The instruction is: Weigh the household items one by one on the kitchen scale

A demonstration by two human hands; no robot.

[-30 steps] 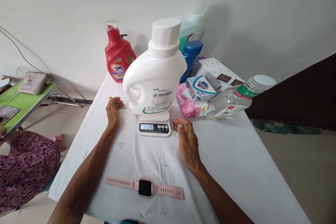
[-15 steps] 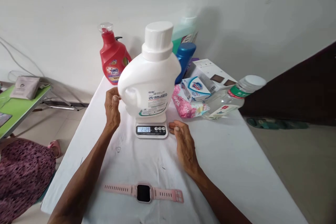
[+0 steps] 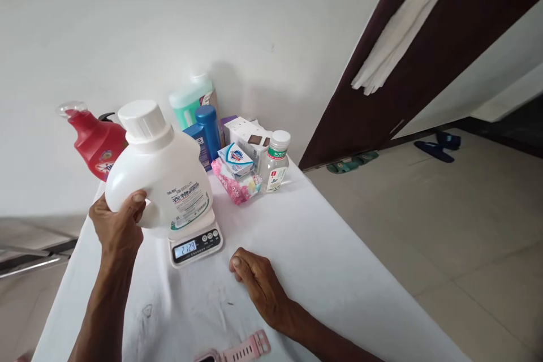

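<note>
A big white laundry liquid bottle stands over the kitchen scale, whose display reads 2129. Its base meets the scale's platform; whether its full weight rests there I cannot tell. My left hand is wrapped around the bottle's handle, thumb toward me. On the white cloth right of the scale lies my right hand, fingers curled in and nothing visible in them. A pink watch is nearest me, partly cut off by the frame.
Behind the bottle stand a red detergent bottle, a green-liquid jug and a blue bottle. Beside them are a soap box, a pink packet, a white box and a clear bottle. Slippers lie on the floor.
The view has swung right. My left hand has gone from beside the bottle to gripping its handle. My right hand has drawn away from the scale and curled its fingers.
</note>
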